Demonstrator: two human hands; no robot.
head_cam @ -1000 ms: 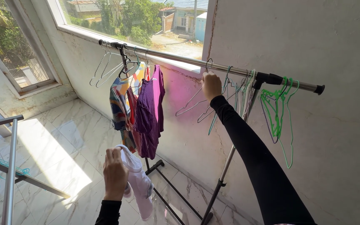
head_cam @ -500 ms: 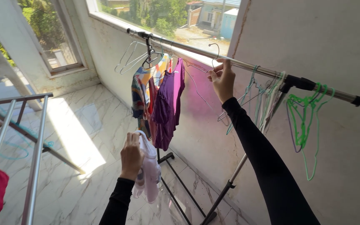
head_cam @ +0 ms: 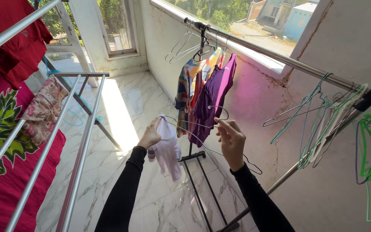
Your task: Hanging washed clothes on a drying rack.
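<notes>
- Since half a second ago, the right hand [head_cam: 232, 141] has come down off the clothes rail [head_cam: 280, 58] and now pinches a thin wire hanger [head_cam: 202, 144] at chest height; the view has also swung left, bringing a second drying rack into sight.
- Left hand [head_cam: 151, 136] is clenched on the top of a small pale garment [head_cam: 167, 150], which hangs limp below the fist, touching the hanger's wire.
- Right hand grips the hanger by its neck with fingertips only, hook pointing toward the hanging clothes.
- Risk, as a judgement: the light wire could twist in that fingertip grip, or the garment could slide off one shoulder of the hanger and fall to the marble floor [head_cam: 129, 103].
- Straight ahead, a purple top [head_cam: 213, 96] and striped clothes [head_cam: 184, 88] hang from the rail, near the hands, and could snag the hook.
- Right of them, a bunch of empty green and white hangers [head_cam: 323, 124] crowds the rail.
- At left, a metal drying rack [head_cam: 82, 141] carries red cloth with a leaf print [head_cam: 3, 141].
</notes>
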